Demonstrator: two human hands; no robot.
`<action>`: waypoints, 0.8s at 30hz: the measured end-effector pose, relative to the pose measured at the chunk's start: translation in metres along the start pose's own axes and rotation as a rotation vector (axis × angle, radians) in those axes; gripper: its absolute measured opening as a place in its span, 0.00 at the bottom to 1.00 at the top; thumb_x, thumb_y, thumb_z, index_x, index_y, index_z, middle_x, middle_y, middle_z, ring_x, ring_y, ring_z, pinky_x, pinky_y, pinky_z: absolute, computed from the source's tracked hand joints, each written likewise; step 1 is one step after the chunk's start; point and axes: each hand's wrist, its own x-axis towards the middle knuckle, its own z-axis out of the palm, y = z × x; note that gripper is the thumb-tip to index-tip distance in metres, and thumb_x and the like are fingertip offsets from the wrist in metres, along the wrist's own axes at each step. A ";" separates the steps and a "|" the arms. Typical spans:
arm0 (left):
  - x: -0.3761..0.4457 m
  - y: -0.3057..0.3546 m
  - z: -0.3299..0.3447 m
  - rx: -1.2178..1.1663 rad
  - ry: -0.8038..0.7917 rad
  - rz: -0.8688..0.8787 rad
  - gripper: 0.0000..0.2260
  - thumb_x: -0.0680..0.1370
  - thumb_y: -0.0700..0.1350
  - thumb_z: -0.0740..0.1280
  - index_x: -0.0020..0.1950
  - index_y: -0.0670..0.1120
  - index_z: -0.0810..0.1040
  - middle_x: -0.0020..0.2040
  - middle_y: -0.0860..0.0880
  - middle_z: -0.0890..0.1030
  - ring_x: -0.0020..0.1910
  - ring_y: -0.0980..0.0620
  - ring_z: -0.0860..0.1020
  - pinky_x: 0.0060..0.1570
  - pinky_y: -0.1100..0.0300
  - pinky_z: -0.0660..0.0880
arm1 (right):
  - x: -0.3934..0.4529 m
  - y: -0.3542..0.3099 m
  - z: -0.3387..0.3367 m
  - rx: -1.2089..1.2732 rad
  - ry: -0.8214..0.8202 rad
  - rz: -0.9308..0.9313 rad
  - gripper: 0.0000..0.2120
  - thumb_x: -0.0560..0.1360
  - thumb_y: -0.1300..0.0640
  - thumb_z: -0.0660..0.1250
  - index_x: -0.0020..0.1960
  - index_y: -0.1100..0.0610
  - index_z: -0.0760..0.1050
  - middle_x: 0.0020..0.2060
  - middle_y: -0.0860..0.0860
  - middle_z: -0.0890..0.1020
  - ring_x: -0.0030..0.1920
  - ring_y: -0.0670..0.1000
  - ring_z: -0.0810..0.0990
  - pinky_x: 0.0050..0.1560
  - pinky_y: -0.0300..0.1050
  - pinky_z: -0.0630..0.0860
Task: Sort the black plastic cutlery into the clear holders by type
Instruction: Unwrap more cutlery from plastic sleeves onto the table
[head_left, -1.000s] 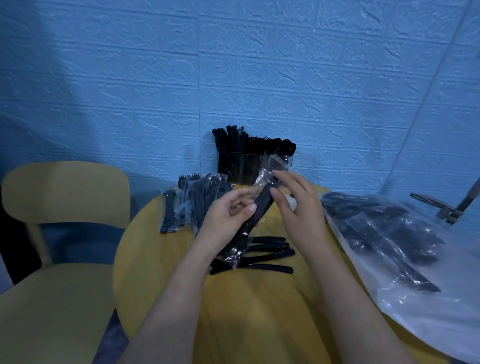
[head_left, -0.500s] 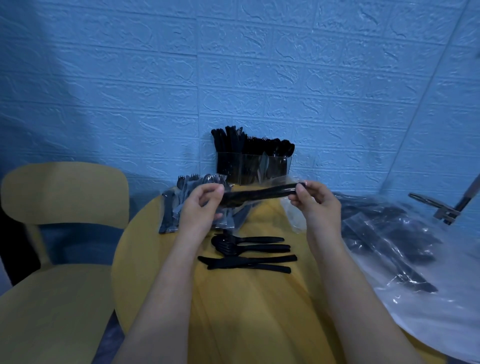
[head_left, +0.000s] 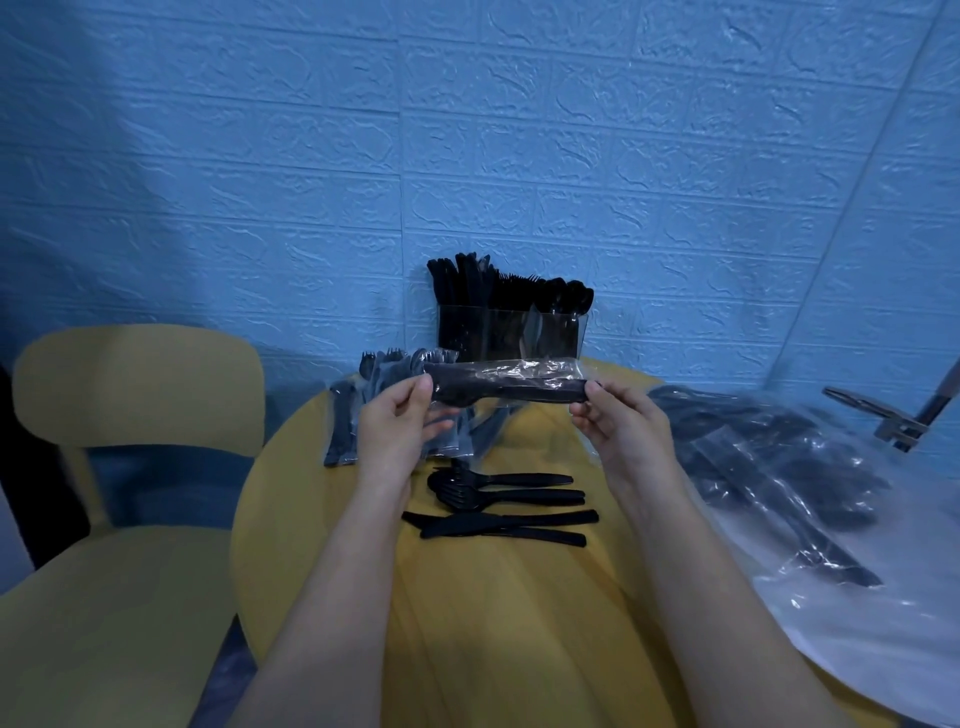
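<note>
A clear-wrapped packet of black cutlery (head_left: 511, 384) is held level above the round yellow table (head_left: 519, 623). My left hand (head_left: 400, 426) pinches its left end and my right hand (head_left: 621, 423) pinches its right end. Below it, loose black spoons or forks (head_left: 498, 488) and knives (head_left: 501, 525) lie flat on the table. The clear holders (head_left: 511, 338) stand at the table's far edge against the wall, filled with upright black knives, forks and spoons.
More wrapped cutlery packets (head_left: 384, 400) are piled at the table's far left. A large clear plastic bag (head_left: 789, 483) with black cutlery spreads over the right side. A yellow chair (head_left: 130, 467) stands left. A metal fixture (head_left: 893, 421) is at the right.
The packet went from slanted and near the table to level and raised, stretched between both hands. The loose cutlery underneath is now uncovered.
</note>
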 end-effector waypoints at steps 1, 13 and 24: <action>0.000 0.000 -0.001 0.001 0.016 0.011 0.06 0.80 0.43 0.63 0.51 0.47 0.79 0.45 0.47 0.84 0.42 0.54 0.83 0.39 0.66 0.79 | 0.000 0.000 0.000 -0.002 -0.017 0.018 0.03 0.77 0.65 0.65 0.46 0.60 0.77 0.35 0.53 0.79 0.32 0.46 0.80 0.38 0.37 0.78; 0.006 -0.007 -0.006 0.142 0.250 0.099 0.02 0.76 0.45 0.69 0.44 0.49 0.78 0.35 0.52 0.80 0.29 0.63 0.77 0.30 0.69 0.75 | 0.000 0.010 -0.001 -0.165 -0.165 -0.028 0.11 0.78 0.56 0.63 0.55 0.61 0.78 0.42 0.51 0.83 0.41 0.49 0.81 0.45 0.39 0.79; 0.000 0.002 -0.003 0.042 0.085 0.037 0.02 0.77 0.45 0.66 0.48 0.48 0.78 0.42 0.52 0.80 0.40 0.58 0.79 0.37 0.66 0.78 | 0.000 0.010 -0.006 -0.272 -0.123 0.005 0.08 0.72 0.64 0.70 0.51 0.62 0.80 0.35 0.53 0.82 0.33 0.45 0.80 0.36 0.35 0.77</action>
